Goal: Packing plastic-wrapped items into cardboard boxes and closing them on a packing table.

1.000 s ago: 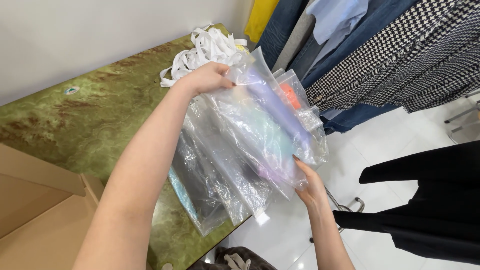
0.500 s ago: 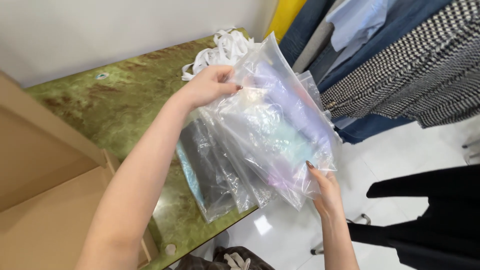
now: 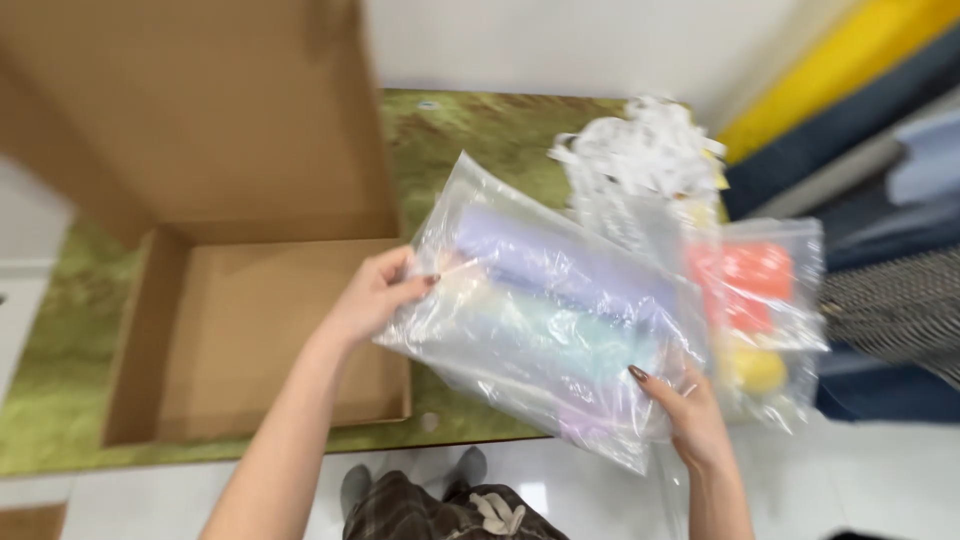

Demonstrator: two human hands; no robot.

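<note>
Clear plastic bag of pastel purple, green and pink folded fabric: being held in the air just right of the open brown cardboard box, above the near edge of the green marbled counter. Left hand is gripping the bag's left edge with fingers clenched on it; right hand is grasping its lower right corner. Second clear bag with orange and yellow contents is lying right of the box, behind the held bag, beside a blurred heap of white strips.

Clear plastic bags, open cardboard box
</note>
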